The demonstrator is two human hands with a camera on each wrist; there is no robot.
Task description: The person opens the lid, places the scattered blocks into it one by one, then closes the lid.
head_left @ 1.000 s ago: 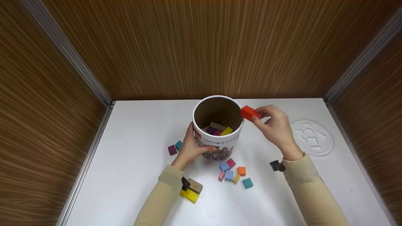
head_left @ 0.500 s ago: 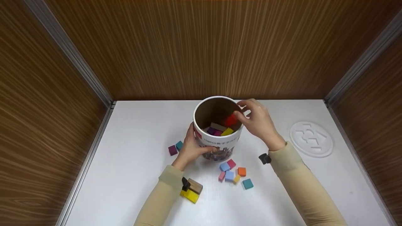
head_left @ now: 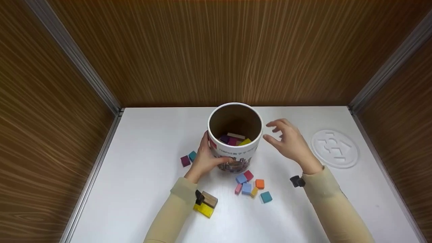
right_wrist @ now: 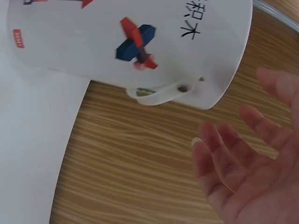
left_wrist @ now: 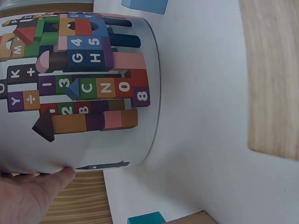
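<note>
Head view: I see the tub [head_left: 235, 141] standing upright at mid-bench [head_left: 152, 135], mouth open, with several coloured blocks [head_left: 233, 139] lying inside. The left hand [head_left: 206, 157] presses against the tub's near-left wall, fingers wrapped partway round it. The right hand [head_left: 290, 143] hovers just beside the tub's right rim, fingers spread and relaxed, holding nothing. Loose blocks [head_left: 250, 185] lie on the bench in front of the tub; a white lid [head_left: 335, 148] lies to the right.

Left wrist view: I see the thumb [left_wrist: 46, 184] touching the printed tub wall [left_wrist: 84, 84].

Right wrist view: the open palm [right_wrist: 252, 186] sits near the tub [right_wrist: 140, 42], apart from it.
</note>
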